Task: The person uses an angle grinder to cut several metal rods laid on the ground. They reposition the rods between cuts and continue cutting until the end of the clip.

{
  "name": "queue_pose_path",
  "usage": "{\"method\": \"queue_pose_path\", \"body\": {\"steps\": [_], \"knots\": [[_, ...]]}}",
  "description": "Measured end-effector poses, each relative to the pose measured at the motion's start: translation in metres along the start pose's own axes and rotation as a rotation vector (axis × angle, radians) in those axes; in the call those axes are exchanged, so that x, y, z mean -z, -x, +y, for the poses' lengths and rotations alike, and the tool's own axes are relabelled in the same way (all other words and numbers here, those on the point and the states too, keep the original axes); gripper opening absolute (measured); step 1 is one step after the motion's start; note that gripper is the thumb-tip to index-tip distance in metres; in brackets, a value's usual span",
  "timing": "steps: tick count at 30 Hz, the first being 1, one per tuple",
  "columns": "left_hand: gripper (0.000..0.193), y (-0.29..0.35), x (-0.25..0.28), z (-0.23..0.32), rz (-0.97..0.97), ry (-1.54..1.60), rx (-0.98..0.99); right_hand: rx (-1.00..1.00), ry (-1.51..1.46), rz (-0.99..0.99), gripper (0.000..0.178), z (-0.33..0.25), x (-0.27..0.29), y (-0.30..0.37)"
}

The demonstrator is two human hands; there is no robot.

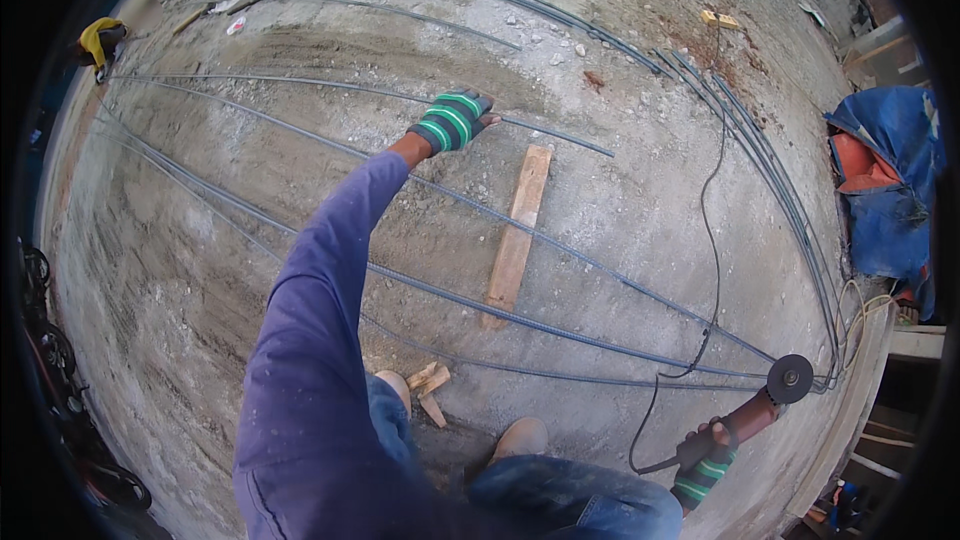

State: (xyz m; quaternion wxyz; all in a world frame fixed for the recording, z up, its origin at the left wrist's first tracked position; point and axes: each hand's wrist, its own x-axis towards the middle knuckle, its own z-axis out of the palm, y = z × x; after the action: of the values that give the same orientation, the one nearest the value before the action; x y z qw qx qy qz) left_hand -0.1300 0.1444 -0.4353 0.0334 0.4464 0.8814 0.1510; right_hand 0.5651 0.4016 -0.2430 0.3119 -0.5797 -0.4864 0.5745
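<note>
A steel bar (560, 137), just beyond a wooden plank (518, 230) crossed by other rods (590, 340), is gripped by the gloved left hand (453, 122); an angle grinder (752, 417) is held in the gloved right hand (708, 462), well right of the plank.

Stripes of green, pale mint and dark grey band the gloved left hand (455, 122) and gloved right hand (708, 462) of a person in a violet-blue sleeve (330, 250), faded blue jeans (570, 495) and beige shoes (522, 437). A reddish-brown grinder (752, 418) carries a black disc (781, 388) with a greyer hub (791, 377), while blue-grey rods (560, 138) and a tan wooden plank (512, 265) show against mottled grey-brown ground (200, 325). A blue tarpaulin (885, 230) bears an orange-red patch (863, 162), a small block (720, 19) is yellow, and a co-worker (99, 39) appears in bright yellow.
</note>
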Motion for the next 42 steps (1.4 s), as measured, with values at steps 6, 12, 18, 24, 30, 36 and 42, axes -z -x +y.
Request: {"method": "queue_pose_path", "body": {"steps": [6,12,18,24,30,36,42], "knots": [[0.038,0.131,-0.001,0.032,0.051,-0.046,-0.269,-0.142,-0.084,-0.180,0.039,0.003,-0.015,-0.025],[0.056,0.141,0.015,0.049,-0.217,0.258,-0.061,-0.153,0.041,-0.256,0.036,0.023,-0.086,-0.043],[0.054,0.128,-0.001,0.059,-0.229,0.182,-0.128,-0.123,0.097,-0.274,0.032,0.022,-0.111,-0.028],[0.052,0.122,-0.011,0.063,-0.341,0.111,-0.079,-0.113,0.044,-0.202,0.029,0.012,-0.091,0.012],[0.043,0.123,-0.029,0.053,-0.310,0.091,-0.157,0.164,0.159,-0.306,0.034,0.029,-0.106,0.038],[0.045,0.136,-0.026,0.064,-0.198,-0.041,-0.252,0.066,0.264,-0.327,0.037,0.056,-0.162,0.037],[0.048,0.127,-0.011,0.073,-0.392,0.000,-0.166,0.031,0.403,-0.406,0.040,0.093,-0.196,0.026]]}}
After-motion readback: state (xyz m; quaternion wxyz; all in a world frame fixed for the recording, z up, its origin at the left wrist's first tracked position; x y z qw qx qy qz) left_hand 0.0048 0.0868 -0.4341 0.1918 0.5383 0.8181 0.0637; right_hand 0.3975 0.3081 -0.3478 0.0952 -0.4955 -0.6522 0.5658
